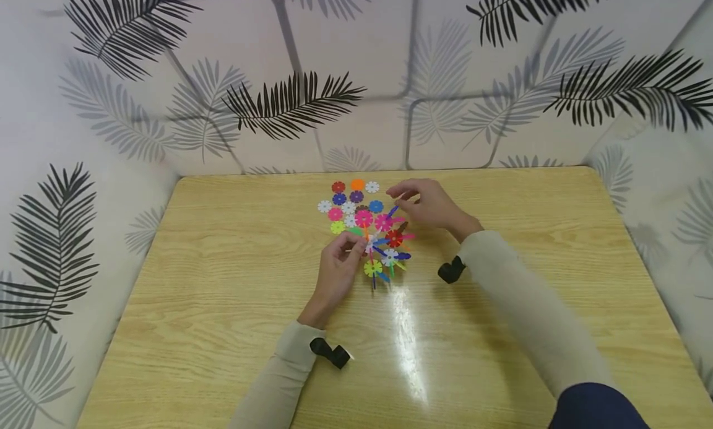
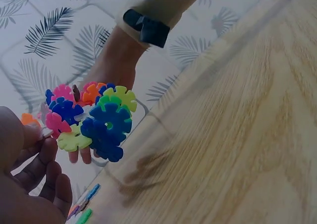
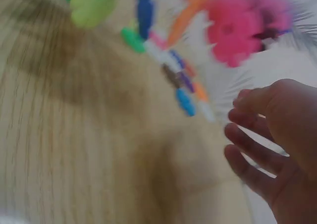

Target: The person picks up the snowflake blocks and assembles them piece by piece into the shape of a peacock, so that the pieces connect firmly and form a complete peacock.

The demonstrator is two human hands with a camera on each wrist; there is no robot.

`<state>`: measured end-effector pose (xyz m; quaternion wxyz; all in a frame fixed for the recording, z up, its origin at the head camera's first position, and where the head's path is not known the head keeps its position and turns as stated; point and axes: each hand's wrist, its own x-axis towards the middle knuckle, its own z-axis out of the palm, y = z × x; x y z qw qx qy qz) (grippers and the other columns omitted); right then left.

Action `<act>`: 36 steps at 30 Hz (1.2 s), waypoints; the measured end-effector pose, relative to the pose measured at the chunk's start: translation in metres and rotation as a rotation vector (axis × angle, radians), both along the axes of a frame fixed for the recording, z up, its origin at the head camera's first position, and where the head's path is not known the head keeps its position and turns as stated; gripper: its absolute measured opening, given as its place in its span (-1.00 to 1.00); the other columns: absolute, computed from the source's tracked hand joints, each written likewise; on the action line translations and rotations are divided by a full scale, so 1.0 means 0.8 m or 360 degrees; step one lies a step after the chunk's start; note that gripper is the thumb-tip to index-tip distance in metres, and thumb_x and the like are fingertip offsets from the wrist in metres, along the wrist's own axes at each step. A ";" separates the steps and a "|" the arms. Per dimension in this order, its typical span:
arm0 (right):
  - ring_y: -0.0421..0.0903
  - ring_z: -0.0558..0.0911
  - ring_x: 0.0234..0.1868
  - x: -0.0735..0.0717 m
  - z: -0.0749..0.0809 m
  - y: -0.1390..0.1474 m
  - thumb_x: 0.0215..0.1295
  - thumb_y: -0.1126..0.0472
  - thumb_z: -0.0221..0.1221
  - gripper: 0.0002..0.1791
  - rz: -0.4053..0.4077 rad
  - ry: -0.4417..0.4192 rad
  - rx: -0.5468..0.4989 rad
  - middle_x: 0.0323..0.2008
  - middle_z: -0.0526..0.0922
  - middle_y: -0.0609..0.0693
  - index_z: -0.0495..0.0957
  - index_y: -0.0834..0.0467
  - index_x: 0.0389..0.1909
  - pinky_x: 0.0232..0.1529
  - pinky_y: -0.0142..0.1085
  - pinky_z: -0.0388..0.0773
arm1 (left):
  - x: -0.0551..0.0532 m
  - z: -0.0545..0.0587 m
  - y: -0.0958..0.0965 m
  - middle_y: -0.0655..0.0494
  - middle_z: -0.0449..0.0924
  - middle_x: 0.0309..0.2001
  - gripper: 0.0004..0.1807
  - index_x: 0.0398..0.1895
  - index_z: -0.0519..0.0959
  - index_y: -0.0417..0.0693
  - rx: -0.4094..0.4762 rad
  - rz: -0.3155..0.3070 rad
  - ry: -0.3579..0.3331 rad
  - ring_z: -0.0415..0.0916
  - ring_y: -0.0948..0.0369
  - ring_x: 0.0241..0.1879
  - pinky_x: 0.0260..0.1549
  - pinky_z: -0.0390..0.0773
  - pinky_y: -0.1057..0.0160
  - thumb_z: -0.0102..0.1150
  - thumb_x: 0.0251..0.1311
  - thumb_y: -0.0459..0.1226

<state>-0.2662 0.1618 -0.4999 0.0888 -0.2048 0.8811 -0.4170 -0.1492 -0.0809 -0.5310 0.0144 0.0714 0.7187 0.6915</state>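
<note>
A cluster of interlocked plastic snowflake discs [image 1: 393,238] in pink, red, blue, yellow-green and other colours is held up over the table. My left hand [image 1: 337,265] pinches a white disc at the cluster's left side between thumb and fingertips, and the left wrist view shows this pinch [image 2: 47,133] at the edge. By the cluster's far right side is my right hand [image 1: 426,203]. Its fingers [image 3: 257,147] are loosely bent and hold nothing in the right wrist view, with a pink disc [image 3: 233,30] just beyond them.
Several loose discs lie flat beyond the cluster, among them a red disc [image 1: 338,187], an orange disc [image 1: 358,184] and a blue disc [image 1: 375,206]. The wooden table [image 1: 223,280] ends at a leaf-patterned wall covering [image 1: 356,125] at the back and sides.
</note>
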 end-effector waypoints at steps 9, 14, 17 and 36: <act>0.17 0.53 0.17 -0.016 -0.026 -0.042 0.42 0.20 0.47 -0.48 0.0050 0.0048 0.0358 0.13 0.52 0.18 0.65 0.15 0.36 0.28 0.06 0.59 | -0.002 0.001 -0.004 -0.26 0.67 -0.03 -0.82 -0.05 0.62 -0.39 0.0001 -0.0030 0.0042 0.62 0.34 -0.11 -0.02 0.71 0.40 0.10 0.64 -0.38; 0.16 0.61 0.09 -0.012 -0.017 -0.037 0.39 0.31 0.47 -0.61 0.0010 -0.0067 0.0254 0.06 0.63 0.24 0.63 0.30 0.16 0.27 0.03 0.63 | -0.003 0.004 -0.004 -0.28 0.66 -0.03 -0.80 -0.05 0.62 -0.38 -0.0024 -0.0053 0.0033 0.63 0.33 -0.13 -0.05 0.71 0.36 0.07 0.66 -0.36; 0.09 0.72 -0.02 -0.010 -0.016 -0.026 0.43 0.29 0.44 -0.75 -0.0006 -0.0123 0.0102 -0.04 0.75 0.18 0.68 0.25 0.03 0.17 -0.02 0.70 | -0.003 0.005 -0.004 -0.23 0.63 -0.09 -0.80 -0.05 0.60 -0.35 -0.0043 -0.0062 -0.0001 0.59 0.27 -0.18 -0.15 0.64 0.39 0.02 0.68 -0.37; 0.00 0.87 -0.07 0.042 0.031 0.027 0.62 0.37 0.21 -0.82 0.0293 -0.0319 -0.0574 -0.09 0.84 0.05 0.67 0.31 0.10 0.12 0.04 0.80 | 0.001 0.010 -0.007 0.16 0.34 -0.39 -0.75 -0.10 0.54 -0.25 -0.0130 -0.0163 -0.0041 0.25 0.28 -0.44 -0.42 0.31 0.36 -0.09 0.75 -0.29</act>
